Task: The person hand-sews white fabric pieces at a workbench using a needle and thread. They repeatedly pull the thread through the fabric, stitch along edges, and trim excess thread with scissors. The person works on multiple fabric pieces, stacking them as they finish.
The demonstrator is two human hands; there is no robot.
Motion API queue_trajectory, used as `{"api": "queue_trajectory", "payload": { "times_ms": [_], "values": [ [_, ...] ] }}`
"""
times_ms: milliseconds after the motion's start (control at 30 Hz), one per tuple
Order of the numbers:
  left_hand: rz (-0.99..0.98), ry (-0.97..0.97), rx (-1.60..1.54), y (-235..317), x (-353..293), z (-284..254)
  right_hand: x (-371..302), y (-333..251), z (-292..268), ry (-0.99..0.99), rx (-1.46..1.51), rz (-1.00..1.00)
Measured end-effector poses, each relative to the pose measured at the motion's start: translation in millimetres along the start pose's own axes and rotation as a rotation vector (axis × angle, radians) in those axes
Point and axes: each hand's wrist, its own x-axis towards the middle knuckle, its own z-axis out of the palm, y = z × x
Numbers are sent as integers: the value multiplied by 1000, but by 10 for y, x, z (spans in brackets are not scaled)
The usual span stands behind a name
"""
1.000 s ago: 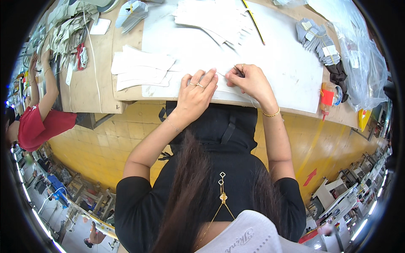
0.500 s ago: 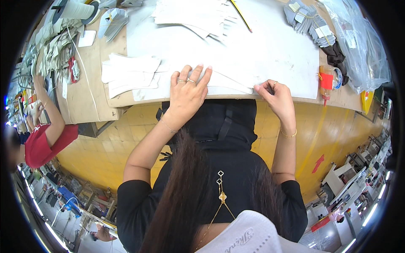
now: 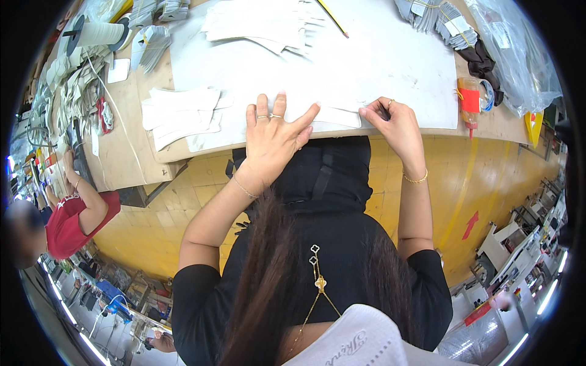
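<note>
My left hand (image 3: 274, 137) rests on the white-covered worktable near its front edge, fingers spread, with rings on two of them. Under and beside it lies a slim white cut piece (image 3: 340, 116), partly hidden by the hand. At the piece's right end is my right hand (image 3: 394, 130); thumb and fingers are pinched together and touch that end. Whatever may be between those fingertips is hidden. Left of my left hand, several white shaped pieces (image 3: 183, 111) lie in an overlapping stack. A larger pile of white pieces (image 3: 256, 25) sits at the far side.
A yellow pencil (image 3: 332, 18) lies farther back. To the right are a brownish squeeze bottle (image 3: 469, 104), a tape roll (image 3: 487, 94), grey tied bundles (image 3: 456, 29) and clear plastic (image 3: 516, 55). Leftward are a thread spool (image 3: 101, 35) and a person in red (image 3: 82, 222).
My left hand's fingers have spread wider, and its forefinger now points farther right. My right hand remains pinched at the piece's end. The view has shifted slightly; the person in red has moved.
</note>
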Motion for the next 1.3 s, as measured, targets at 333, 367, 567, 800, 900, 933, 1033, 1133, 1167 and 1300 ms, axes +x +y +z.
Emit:
{"api": "queue_trajectory", "payload": {
  "times_ms": [333,367,567,800,900,933,1033,1133,1167,1300],
  "values": [
    [-6,-59,80,57,24,-42,44,-39,47,77,-63,-24],
    [-6,-62,84,61,23,-42,46,-44,49,77,-72,-18],
    [-19,-47,46,48,9,-38,62,-56,89,69,-148,22],
    [-94,75,-110,-2,26,-96,61,-26,110,123,-264,-113],
    [224,225,-225,90,218,-25,55,8,117,142,-265,-173],
    [364,176,-278,138,282,7,50,23,123,156,-256,-200],
    [448,102,-273,248,353,60,105,52,140,240,-258,-378],
    [400,121,-238,213,376,50,327,28,153,291,-343,-614],
    [379,127,-222,186,382,37,435,6,157,297,-383,-701],
    [401,146,-231,30,570,35,733,-45,146,261,-408,-857]
  ]
}}
